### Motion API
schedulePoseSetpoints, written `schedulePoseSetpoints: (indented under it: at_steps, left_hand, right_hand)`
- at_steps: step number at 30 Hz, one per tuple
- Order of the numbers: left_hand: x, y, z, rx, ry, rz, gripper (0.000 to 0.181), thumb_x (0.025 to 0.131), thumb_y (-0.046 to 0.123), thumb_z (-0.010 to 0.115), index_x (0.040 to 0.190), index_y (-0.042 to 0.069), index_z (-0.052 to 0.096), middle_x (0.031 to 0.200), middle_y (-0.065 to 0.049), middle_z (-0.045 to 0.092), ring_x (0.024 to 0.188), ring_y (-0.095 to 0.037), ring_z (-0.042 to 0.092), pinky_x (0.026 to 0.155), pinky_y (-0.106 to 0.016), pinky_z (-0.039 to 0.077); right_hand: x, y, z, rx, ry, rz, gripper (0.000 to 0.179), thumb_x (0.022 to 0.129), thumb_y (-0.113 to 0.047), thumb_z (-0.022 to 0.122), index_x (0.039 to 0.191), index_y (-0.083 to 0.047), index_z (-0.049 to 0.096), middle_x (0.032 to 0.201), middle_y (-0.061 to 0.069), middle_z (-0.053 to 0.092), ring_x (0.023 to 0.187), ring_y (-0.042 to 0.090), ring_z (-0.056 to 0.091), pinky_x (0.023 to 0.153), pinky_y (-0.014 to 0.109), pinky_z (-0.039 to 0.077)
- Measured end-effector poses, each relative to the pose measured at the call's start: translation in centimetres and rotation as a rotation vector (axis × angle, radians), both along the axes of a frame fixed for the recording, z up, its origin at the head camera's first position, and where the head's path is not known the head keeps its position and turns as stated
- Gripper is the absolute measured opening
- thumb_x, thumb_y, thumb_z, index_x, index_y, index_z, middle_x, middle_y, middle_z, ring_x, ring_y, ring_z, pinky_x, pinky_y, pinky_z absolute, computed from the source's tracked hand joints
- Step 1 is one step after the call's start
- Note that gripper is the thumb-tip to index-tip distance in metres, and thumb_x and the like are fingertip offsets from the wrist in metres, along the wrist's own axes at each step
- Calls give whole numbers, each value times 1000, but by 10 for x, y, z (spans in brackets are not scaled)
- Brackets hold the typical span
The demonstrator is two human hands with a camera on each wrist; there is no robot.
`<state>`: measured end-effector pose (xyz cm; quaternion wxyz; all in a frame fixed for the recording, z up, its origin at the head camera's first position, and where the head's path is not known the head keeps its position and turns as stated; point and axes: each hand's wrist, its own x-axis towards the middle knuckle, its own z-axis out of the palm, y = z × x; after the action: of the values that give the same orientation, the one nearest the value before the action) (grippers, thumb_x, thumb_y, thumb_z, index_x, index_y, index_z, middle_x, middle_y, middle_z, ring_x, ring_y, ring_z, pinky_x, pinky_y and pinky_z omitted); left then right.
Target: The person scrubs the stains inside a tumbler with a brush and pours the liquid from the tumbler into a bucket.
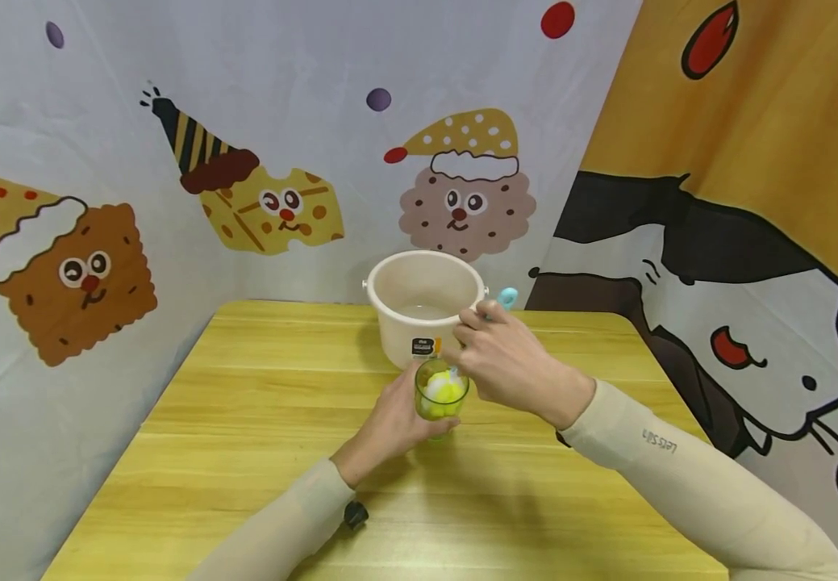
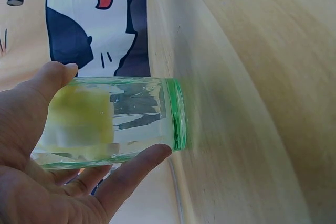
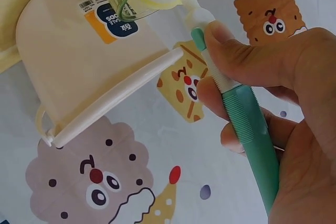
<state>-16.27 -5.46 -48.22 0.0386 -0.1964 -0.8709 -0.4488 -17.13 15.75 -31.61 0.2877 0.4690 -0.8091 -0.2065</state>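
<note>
My left hand holds a clear green-tinted glass, thumb on one side and fingers along the other. The glass stands upright low over the wooden table, its thick base close to the tabletop. In my right hand is a cup brush with a teal and white handle, gripped with the thumb along its neck. The brush slants down into the glass, and its yellow and white sponge head sits inside the upper part of the glass, as the left wrist view also shows.
Right behind the glass stands a cream bucket with a label on its front, near the table's back edge. The yellow wooden table spreads to both sides. A cartoon-printed cloth hangs behind and beside it.
</note>
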Motion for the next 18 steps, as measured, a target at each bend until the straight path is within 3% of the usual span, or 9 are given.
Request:
schedulePoseSetpoints:
  at_steps: [8,18]
  left_hand:
    - [-1,-1,-1,3,-21,2,95,90,43,103,166,17,51,147,-3,71,128,-23,74,111,-48,66]
    - [-1,-1,-1,20,-13,-3,97,90,43,103,166,15,51,148,-4,70,129,-24,74,110,-50,66]
  right_hand:
    - [0,3,1,-59,-63,1,30,82,-31,106,103,-26,86,101,-2,85,110,26,70,108,47,54]
    - [-1,9,0,-113,-87,-2,27,82,-24,105,101,-26,86,98,-4,82,109,25,71,110,49,53]
